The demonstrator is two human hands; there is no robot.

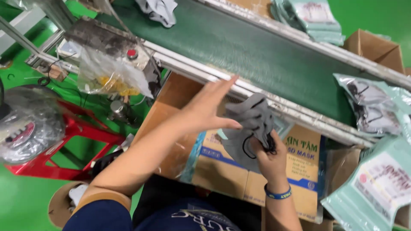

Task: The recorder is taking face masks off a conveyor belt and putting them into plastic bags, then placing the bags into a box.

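Bright green flooring fills the left side and upper right corner of the frame, and a dark green conveyor belt [257,51] with pale metal rails runs diagonally from top centre to the right edge.

At centre, the person's right hand [267,156] is closed in a fist around the lower part of a grey face mask [250,128], gripping the fabric and its black ear loops; a blue wristband [277,194] circles that wrist. The left hand [209,109] is held flat just left of the mask, fingers straight and close together, pointing toward the upper right, with the thumb tip touching the mask's edge.

Below the hands sits a brown cardboard box [257,179] with blue printing. Pale green plastic packets [376,188] holding masks lie at the right edge and lower right, and a stack of similar packets [312,17] rests at the top. A red stool [64,141] stands at left carrying a bundle wrapped in clear plastic [25,124]. A clear bag [107,75] hangs from a control box with a red button [132,54] at upper left.

The person's dark blue clothing is cut off at the bottom edge. The belt's far end is out of frame.
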